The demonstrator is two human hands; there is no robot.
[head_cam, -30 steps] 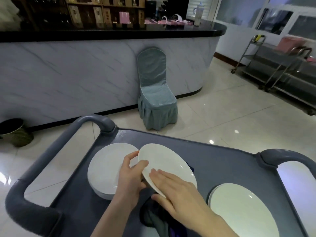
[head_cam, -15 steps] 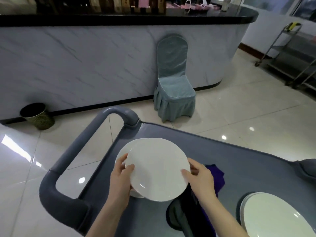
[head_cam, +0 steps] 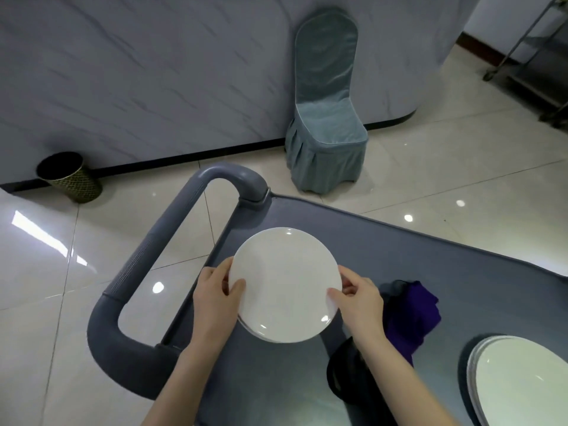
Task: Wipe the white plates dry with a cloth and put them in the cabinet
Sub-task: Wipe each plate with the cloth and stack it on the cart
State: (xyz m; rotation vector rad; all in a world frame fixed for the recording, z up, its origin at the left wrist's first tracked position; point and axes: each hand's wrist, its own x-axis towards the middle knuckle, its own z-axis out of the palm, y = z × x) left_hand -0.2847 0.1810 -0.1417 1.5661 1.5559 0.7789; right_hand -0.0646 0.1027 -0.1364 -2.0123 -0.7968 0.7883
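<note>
The right hand [head_cam: 359, 299] had let go of the cloth [head_cam: 412, 312], which lay on the cart [head_cam: 399, 250]. With the left hand [head_cam: 215, 295], its fingers now pinched the white plate [head_cam: 285, 281] by its rim, level over the cart's left end. Wiping looked finished.

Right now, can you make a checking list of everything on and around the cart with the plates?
Surface: grey cart top, with a raised rim.
Job's things: white plate held level over the cart's left end, with another plate's edge showing under it; plate stack at the lower right; purple and dark cloth bunched on the cart between them. No cabinet in view.
Clutter: nothing seen.
Grippers: left hand grips the plate's left edge; right hand grips its right edge.
Cables: nothing seen.
Surroundings: covered chair and waste bin against a marble counter; metal trolley at the far right.
</note>
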